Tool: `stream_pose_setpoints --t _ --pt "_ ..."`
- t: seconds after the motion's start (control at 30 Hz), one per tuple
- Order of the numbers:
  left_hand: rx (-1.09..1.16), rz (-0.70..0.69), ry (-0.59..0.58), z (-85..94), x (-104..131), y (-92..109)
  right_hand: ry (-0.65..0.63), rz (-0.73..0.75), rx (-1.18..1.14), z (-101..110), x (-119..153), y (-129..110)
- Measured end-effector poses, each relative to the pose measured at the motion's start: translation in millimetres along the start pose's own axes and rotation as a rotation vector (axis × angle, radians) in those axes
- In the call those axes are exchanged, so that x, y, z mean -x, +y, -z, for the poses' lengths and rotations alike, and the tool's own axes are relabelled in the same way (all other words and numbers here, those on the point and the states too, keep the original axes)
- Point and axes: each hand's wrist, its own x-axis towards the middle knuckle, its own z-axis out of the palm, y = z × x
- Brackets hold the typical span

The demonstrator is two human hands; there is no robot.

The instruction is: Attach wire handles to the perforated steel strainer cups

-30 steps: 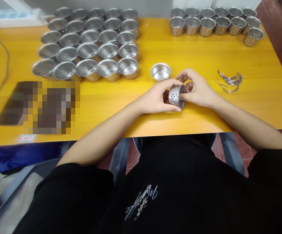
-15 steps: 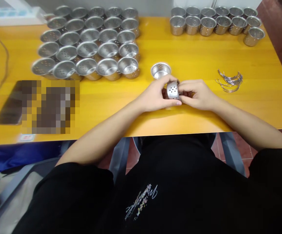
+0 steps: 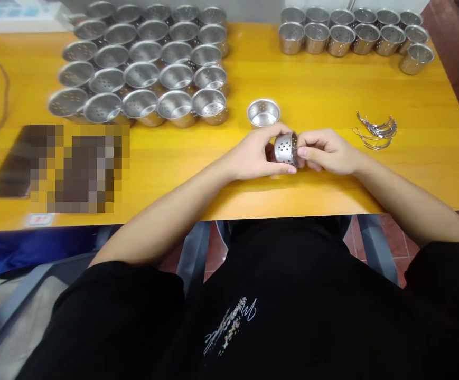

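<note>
My left hand [image 3: 259,153] is wrapped round a small perforated metal cup [image 3: 283,150], which lies tilted on its side with its mouth to the right. At that mouth, my right hand [image 3: 326,151] has thumb and forefinger pinched on what looks like a thin wire, mostly hidden by the fingers. Just beyond my left hand stands another metal cup [image 3: 263,113], upright on the table. To the right of my right hand lies a small pile of curved metal wires [image 3: 377,130].
Rows of perforated metal cups [image 3: 141,107] stand at the back left of the yellow table [image 3: 166,174]. More cups [image 3: 341,40] line the back right, and some show thin wires inside. A dark phone-like slab [image 3: 9,163] and a pixelated patch [image 3: 90,171] are at the left.
My right hand has drawn slightly back to the right from the cup's mouth, showing more of its rim. My left hand still holds the cup, turned a little.
</note>
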Motion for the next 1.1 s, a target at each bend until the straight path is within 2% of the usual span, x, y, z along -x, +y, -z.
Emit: stream_pose_setpoints --t 0.27,0.63,1.1 --pt "-0.043 -0.027 -0.008 -3.3 0 7 0.101 -0.074 0.148 -4 -9 -6" --pt "-0.061 -0.042 -0.01 -4.6 0 5 0.152 -0.248 0.173 -10 -12 -19" --pt "-0.034 -0.051 -0.032 -4.2 1 2 0.093 -0.208 0.159 -5 -11 -19"
